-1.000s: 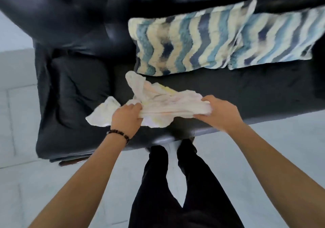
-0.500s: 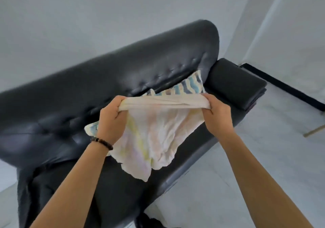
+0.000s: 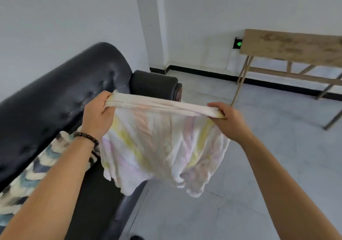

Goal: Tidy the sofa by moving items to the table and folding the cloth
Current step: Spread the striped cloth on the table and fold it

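Left hand [image 3: 97, 115], beaded dark bracelet [image 3: 87, 137] at the wrist, clenched round one bunched top corner of a thin white cloth with faded yellow, pink and orange streaks [image 3: 162, 147]. Right hand [image 3: 229, 121] gripping the opposite top corner, thumb on top, fingers curled beneath. Top edge of the cloth rolled and drawn taut between the two fists, roughly level, a little lower at the right. Rest of the cloth hanging free in wrinkled folds, lifted clear of the seat, lower hem ragged and uneven, dangling over the front edge of the black tufted leather sofa [image 3: 55, 95] and the pale grey floor [image 3: 259, 165] beside it. On the seat, below the left forearm, a cushion with blue, cream and dark wavy stripes [image 3: 33, 175], leaning against the backrest. Rounded black armrest [image 3: 153, 84] just behind the stretched edge. Well apart, at the far right by the white wall, a worn light wooden table on slim crossed legs [image 3: 292, 45]. Small green-lit wall sign [image 3: 238, 43] just beside its left end.
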Demonstrator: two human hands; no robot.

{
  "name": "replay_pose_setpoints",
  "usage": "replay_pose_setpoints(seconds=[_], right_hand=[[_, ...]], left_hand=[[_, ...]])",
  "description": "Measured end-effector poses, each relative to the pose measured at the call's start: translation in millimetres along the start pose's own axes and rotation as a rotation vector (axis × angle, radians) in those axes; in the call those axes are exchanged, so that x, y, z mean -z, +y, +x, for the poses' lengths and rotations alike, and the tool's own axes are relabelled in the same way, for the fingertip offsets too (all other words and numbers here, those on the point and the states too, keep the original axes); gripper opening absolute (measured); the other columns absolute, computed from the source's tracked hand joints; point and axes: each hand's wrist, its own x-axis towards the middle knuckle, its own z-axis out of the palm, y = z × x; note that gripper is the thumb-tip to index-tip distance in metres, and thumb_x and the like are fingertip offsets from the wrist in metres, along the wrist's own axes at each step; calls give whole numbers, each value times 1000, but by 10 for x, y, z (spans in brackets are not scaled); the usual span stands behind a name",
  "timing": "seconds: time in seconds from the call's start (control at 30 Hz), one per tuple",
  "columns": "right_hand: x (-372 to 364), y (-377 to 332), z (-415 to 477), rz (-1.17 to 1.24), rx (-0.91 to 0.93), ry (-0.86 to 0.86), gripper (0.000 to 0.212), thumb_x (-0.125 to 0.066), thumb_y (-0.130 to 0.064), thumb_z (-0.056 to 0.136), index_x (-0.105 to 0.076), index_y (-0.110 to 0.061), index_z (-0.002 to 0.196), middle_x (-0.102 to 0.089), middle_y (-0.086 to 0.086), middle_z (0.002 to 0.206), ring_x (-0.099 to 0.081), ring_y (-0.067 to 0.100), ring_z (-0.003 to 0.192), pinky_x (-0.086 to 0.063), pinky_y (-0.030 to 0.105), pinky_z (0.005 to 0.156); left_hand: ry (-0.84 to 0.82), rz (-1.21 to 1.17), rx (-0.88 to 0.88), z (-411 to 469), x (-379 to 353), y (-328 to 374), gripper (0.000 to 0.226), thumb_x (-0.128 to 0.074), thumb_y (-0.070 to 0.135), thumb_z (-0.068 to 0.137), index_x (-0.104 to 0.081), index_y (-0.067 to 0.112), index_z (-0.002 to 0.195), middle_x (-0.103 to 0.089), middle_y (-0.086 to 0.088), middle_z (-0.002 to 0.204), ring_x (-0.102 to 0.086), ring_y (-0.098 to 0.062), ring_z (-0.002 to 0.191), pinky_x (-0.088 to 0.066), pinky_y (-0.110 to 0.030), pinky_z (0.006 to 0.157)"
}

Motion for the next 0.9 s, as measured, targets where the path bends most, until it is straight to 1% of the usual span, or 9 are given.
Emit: replay_pose_setpoints(seconds=[0.13, 0.3, 0.37, 0.47, 0.6, 0.67, 0.73, 0.83, 0.9], right_hand=[[549, 682, 271, -99, 10, 213, 34, -68, -12, 88, -67, -18, 122, -69, 5, 114, -62, 24, 102, -38, 23, 78], [1047, 1745, 633, -343, -147, 110, 19, -61, -23, 94, -70, -23, 111, -65, 5, 95, -63, 31, 92, -45, 35, 71], [1343, 2064, 778, -463, -252, 144, 21, -56, -27, 96, -67, -29, 114, -66, 1, 99, -62, 28, 96, -43, 35, 69], [1927, 2381, 1060, -572, -416, 314, 25, -50, -26, 97, -65, -28, 116, -68, 3, 105, -62, 32, 97, -44, 37, 73], [2894, 2570, 1493, -709, -503, 540, 21, -48, -28, 99, -65, -22, 109, -68, 6, 99, -63, 35, 89, -42, 37, 71], [3356, 2655, 1668, -729, -497, 569, 18, -49, -25, 98, -65, -22, 106, -66, 4, 95, -61, 32, 85, -37, 34, 69], [3742, 2822, 1769, -600, -494, 425, 18, -52, -18, 95, -66, -28, 98, -63, -2, 88, -60, 27, 83, -39, 32, 69], [4208, 3275, 1883, -378, -574, 362, 40, -53, -9, 89, -63, -48, 86, -66, -10, 83, -64, 23, 83, -50, 35, 71], [4443, 3635, 2028, -426, -622, 421, 42, -50, -17, 86, -62, -57, 84, -67, -13, 85, -64, 18, 82, -54, 40, 75]], left_hand=[[37, -88, -47, 488, -717, 524, 23, -41, -7, 89, -50, 15, 86, -49, 1, 68, -47, 4, 58, -36, -8, 54], [-79, -86, -150, 1163, -1856, 877, 32, -41, -7, 86, -50, 24, 88, -55, 0, 76, -52, 8, 67, -37, -5, 60], [-148, -86, -204, 1456, -2401, 1016, 36, -45, -5, 88, -51, 30, 89, -57, -1, 76, -55, 2, 68, -39, -9, 59], [-235, -103, -229, 1925, -3197, 1319, 16, -51, -2, 91, -59, 8, 100, -62, -11, 77, -59, -25, 67, -47, -33, 59], [-283, -104, -346, 2573, -4042, 1943, 9, -53, 10, 91, -50, 15, 85, -49, 5, 62, -48, -18, 53, -31, -25, 47], [-327, -109, -380, 2931, -4450, 2258, 13, -51, 27, 87, -51, 14, 86, -50, 4, 67, -48, -21, 57, -30, -27, 49], [-409, -103, -422, 3269, -4838, 2532, 24, -51, 39, 83, -53, 16, 90, -54, 2, 77, -50, -21, 64, -35, -30, 52], [-497, -144, -524, 3721, -5432, 2905, 20, -59, 35, 87, -53, 19, 97, -54, 2, 90, -53, -20, 74, -43, -35, 61], [-503, -153, -586, 3961, -5847, 3142, 11, -57, 24, 92, -55, 17, 100, -52, 2, 92, -53, -22, 79, -43, -36, 64]])
